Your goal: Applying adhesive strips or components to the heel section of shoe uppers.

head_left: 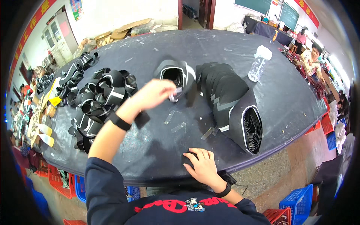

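Note:
My left hand reaches over the table beside a nested bundle of black curved bands with grey edging. Its fingers are pressed together, slightly blurred, at a short pale strip; whether they grip the strip or the bundle's edge I cannot tell. My right hand rests near the table's front edge, fingers bent and apart, with a dark patch under the fingertips that I cannot make out. A longer nested row of black bands lies to the right, its open end toward me.
A loose heap of black bands covers the left of the table. Clear tape strips lie in the middle. A clear bottle with a white lid stands at the back right. A black device with a cable sits at the front edge.

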Motion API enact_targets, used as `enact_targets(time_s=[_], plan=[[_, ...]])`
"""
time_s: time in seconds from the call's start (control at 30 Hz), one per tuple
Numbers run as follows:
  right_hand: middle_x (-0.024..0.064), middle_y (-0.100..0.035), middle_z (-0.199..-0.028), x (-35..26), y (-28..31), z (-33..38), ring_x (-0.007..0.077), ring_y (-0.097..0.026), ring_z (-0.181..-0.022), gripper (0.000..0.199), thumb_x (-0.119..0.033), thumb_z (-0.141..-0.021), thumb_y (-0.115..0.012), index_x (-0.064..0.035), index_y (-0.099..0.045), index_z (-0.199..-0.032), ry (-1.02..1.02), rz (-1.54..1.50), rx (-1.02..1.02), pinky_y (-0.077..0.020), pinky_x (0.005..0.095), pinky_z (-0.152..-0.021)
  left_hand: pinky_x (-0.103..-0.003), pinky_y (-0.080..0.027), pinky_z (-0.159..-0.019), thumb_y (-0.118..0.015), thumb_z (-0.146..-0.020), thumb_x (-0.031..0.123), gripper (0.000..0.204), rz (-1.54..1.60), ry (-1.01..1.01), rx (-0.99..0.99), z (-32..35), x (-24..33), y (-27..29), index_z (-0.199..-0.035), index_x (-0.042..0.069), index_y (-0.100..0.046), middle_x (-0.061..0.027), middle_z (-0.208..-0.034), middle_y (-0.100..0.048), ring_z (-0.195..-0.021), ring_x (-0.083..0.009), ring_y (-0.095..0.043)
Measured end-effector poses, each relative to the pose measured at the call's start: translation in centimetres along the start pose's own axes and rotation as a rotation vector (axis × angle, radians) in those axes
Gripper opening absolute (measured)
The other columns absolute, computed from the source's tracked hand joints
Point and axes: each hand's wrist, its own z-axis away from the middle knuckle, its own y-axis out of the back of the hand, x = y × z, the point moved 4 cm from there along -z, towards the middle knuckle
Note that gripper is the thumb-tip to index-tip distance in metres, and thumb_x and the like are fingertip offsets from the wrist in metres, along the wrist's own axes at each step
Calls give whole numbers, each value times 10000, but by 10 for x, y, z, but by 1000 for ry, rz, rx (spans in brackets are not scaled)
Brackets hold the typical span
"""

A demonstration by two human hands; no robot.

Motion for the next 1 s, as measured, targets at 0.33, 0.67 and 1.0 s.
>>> enact_targets(time_s=[0.33,0.67,1.0], plan=[[38,-540,-1112,-2,0,4,225,-491,-1054,324,-281,-768,-660,-141,-604,-1055,-9,32,24,-345,390,-881,-542,-172,-1075,-772,-657,362,811,-614,119,-49,22,-29,-103,-1342,132,-403,-104,-1438,-307,-1361,-318,-219],[52,-558,-1101,-4,0,-1,221,-514,-1032,319,-270,-764,-658,-127,-604,-1044,12,55,59,-367,384,-843,-610,-117,-1075,-772,-598,509,949,-675,450,65,-20,-73,-95,-1367,132,-364,-135,-1377,-380,-1335,-292,-287],[43,-565,-1101,-2,0,2,212,-518,-1030,310,-290,-773,-644,-131,-611,-1036,5,81,67,-368,379,-843,-479,-379,-926,-486,-877,437,420,-509,595,133,-55,-127,-65,-1143,129,-592,-91,-1136,-598,-1127,-270,-503]])
